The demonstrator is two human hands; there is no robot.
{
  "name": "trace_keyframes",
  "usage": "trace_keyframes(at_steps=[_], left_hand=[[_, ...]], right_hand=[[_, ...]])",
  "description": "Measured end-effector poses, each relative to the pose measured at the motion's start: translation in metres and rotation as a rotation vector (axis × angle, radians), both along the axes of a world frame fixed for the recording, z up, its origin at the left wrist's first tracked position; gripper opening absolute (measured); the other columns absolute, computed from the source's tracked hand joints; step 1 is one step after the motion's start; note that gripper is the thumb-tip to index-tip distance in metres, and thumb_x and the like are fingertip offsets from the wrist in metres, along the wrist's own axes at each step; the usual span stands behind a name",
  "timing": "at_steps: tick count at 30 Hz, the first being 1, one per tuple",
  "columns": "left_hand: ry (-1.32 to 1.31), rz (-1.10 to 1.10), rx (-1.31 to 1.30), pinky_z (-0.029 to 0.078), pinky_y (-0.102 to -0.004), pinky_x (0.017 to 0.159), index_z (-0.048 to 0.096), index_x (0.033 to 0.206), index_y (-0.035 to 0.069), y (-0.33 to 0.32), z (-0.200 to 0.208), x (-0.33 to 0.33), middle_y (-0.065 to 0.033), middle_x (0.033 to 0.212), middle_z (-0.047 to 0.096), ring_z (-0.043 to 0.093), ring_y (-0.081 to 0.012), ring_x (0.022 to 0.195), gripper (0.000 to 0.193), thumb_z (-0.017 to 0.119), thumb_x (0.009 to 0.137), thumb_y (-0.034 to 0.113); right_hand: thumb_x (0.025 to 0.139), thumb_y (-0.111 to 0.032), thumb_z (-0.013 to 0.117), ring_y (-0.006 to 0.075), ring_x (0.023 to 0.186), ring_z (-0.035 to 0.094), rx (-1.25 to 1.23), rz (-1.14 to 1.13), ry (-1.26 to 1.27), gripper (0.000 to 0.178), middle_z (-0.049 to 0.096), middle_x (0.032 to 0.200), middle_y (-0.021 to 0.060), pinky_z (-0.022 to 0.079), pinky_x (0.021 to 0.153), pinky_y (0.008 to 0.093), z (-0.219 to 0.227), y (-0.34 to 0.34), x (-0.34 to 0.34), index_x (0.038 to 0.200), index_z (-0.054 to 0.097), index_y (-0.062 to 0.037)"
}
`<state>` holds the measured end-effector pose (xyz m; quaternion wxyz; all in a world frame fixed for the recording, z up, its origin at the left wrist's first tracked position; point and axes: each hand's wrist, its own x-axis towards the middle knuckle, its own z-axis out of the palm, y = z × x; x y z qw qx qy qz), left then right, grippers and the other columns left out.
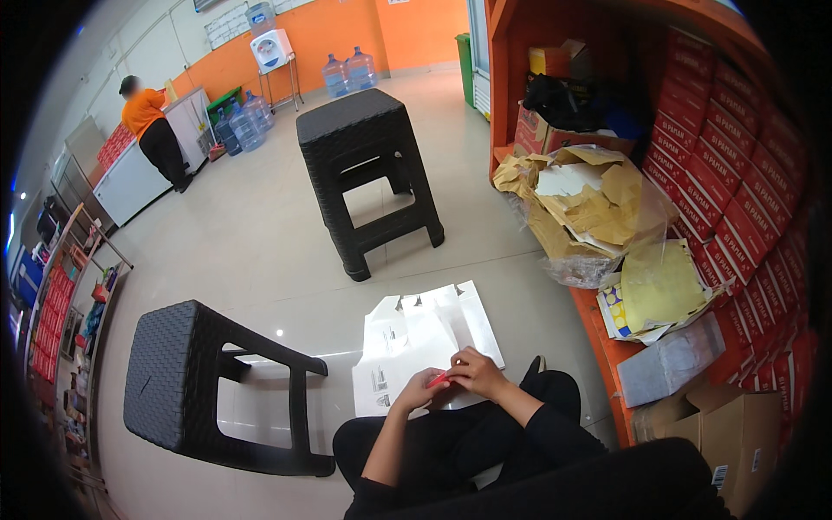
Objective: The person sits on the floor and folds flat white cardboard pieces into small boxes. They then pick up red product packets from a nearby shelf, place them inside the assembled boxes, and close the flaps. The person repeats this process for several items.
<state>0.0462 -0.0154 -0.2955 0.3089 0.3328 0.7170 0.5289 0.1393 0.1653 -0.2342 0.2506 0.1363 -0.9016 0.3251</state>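
My left hand and my right hand meet in front of my crossed legs, fingers closed. Between them is a small, slim red object, too small to name by kind; both hands appear to grip it. Beneath and beyond the hands, a large white sheet of paper or thin card lies on the floor. It has dark printed drawings, cut or folded edges and a raised fold on its right part. My fingers hide part of the red object, and my hands cover the sheet's near edge.
Two black plastic stools stand ahead and to the left. At my right, an orange shelf holds torn brown paper, yellow sheets and stacked red boxes. A cardboard box sits close by. A person stands at a white freezer far left.
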Motion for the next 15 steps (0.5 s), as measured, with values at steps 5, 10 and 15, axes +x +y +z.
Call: trace_keyframes(at_steps=[5, 10, 15], left_hand=[[0.185, -0.058, -0.212, 0.05, -0.0347, 0.069, 0.059, 0.104, 0.005, -0.005, 0.013, 0.01, -0.0153, 0.084, 0.066, 0.064, -0.0266, 0.073, 0.032, 0.07, 0.08, 0.023], [0.41, -0.318, -0.236, 0.05, -0.039, 0.069, 0.056, 0.097, 0.005, 0.013, 0.032, 0.053, -0.014, 0.079, 0.067, 0.065, -0.0308, 0.075, 0.02, 0.063, 0.079, 0.009], [0.068, -0.433, -0.452, 0.048, -0.0335, 0.066, 0.059, 0.096, 0.005, 0.019, 0.046, 0.041, -0.0108, 0.081, 0.065, 0.062, -0.0242, 0.075, 0.032, 0.073, 0.077, 0.027]], right_hand=[[0.067, -0.023, 0.077, 0.024, 0.092, 0.055, -0.105, -0.079, -0.081, 0.023, 0.056, 0.098, 0.0066, 0.047, 0.078, 0.033, -0.006, -0.003, -0.011, 0.086, 0.071, -0.0119], [0.067, -0.033, 0.079, 0.0384, 0.112, 0.049, -0.452, -0.924, -0.515, 0.078, 0.047, 0.12, 0.0277, 0.044, 0.093, 0.0405, -0.057, 0.049, -0.061, 0.125, 0.043, 0.0035], [0.066, -0.03, 0.075, 0.0352, 0.094, 0.062, -0.532, -0.827, -0.796, 0.058, 0.062, 0.106, 0.022, 0.05, 0.086, 0.0401, -0.121, 0.103, -0.052, 0.11, 0.058, 0.0023]])
